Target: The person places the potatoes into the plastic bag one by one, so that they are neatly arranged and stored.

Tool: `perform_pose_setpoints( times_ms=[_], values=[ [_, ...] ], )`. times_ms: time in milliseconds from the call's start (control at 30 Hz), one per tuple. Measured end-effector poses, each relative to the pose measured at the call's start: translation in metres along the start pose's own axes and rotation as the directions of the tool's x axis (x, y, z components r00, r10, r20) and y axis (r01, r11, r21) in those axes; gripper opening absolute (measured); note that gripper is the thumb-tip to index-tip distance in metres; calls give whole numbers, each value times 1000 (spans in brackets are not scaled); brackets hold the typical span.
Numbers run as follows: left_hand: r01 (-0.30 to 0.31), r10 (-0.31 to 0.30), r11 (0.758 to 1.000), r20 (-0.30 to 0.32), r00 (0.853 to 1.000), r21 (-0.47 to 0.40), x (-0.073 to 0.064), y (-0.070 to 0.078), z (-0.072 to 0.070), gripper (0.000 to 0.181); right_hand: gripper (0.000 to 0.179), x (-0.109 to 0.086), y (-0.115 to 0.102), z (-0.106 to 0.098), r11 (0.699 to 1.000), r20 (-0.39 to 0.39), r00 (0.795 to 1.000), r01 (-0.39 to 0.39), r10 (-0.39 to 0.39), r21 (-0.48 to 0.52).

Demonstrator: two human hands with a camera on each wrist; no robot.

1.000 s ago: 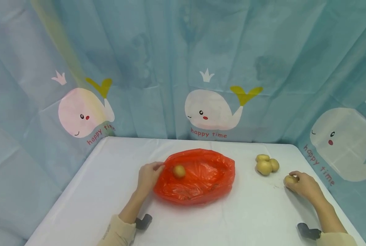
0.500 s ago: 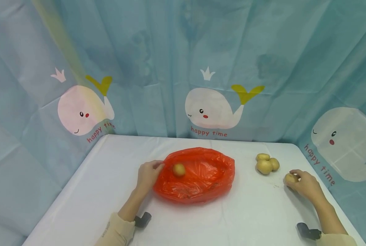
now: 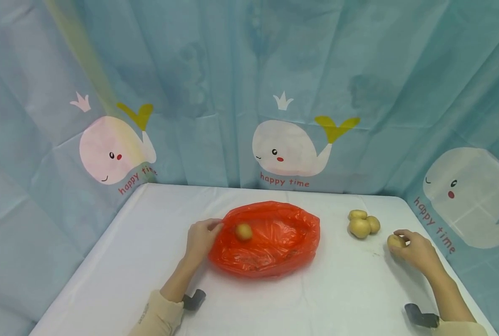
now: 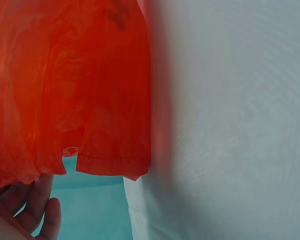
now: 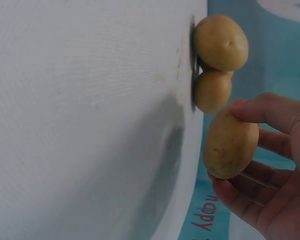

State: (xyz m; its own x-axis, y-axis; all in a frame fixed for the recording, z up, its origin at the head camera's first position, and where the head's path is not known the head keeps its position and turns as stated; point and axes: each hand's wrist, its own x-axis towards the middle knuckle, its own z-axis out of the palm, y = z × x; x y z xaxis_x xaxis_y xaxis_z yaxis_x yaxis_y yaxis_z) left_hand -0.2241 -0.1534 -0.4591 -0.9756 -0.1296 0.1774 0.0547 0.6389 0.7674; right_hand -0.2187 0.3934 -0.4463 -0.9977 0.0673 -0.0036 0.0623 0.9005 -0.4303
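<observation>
Light blue curtain point(image 3: 228, 93) on the back and sides, white-covered surface point(image 3: 358, 289) in front. Curtain prints: pale whales point(image 3: 285, 149), each with red lettering point(image 3: 285, 180) reading "happy time".

Held potato point(image 5: 231, 145): oval, yellow-brown, fine dark specks, at the right side of the surface. Right hand point(image 3: 419, 252) has its grip closed to the potato's width, pinching it between thumb and fingers; contact between potato and surface cannot be told.

Red plastic bag point(image 3: 270, 266): thin, shiny, creased, mouth spread wide, near the middle of the surface. Dark print on it, too faint to read. One potato inside point(image 3: 244, 232), toward the bag's left. Left hand point(image 3: 200, 238) has its grip pressed together, pinching the bag's left edge.

Three more potatoes point(image 3: 360, 228) bunched together toward the back right, near the held potato. Small brown smudges point(image 3: 377, 255) on the cover beside them. Beige sleeves point(image 3: 161, 312) on both arms; left one has tiny lettering, unreadable. Dark grey device point(image 3: 420, 317) at each wrist.
</observation>
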Motion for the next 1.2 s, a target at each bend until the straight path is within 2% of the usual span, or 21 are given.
perform_pose_setpoints(
  times_ms=[233, 867, 1200],
  values=[
    [-28, 29, 999, -24, 999, 15, 1, -1, 0, 24, 53, -1, -4, -1, 999, -31, 999, 41, -41, 3],
    [5, -5, 1000, -15, 1000, 17, -1, 2, 0, 26, 53, -2, -25, -8, 997, -34, 997, 75, -75, 20],
    [-16, 17, 1000, -23, 1000, 22, -1, 3, 1, 25, 52, -2, -35, -11, 994, -54, 993, 111, -110, 24]
  ],
)
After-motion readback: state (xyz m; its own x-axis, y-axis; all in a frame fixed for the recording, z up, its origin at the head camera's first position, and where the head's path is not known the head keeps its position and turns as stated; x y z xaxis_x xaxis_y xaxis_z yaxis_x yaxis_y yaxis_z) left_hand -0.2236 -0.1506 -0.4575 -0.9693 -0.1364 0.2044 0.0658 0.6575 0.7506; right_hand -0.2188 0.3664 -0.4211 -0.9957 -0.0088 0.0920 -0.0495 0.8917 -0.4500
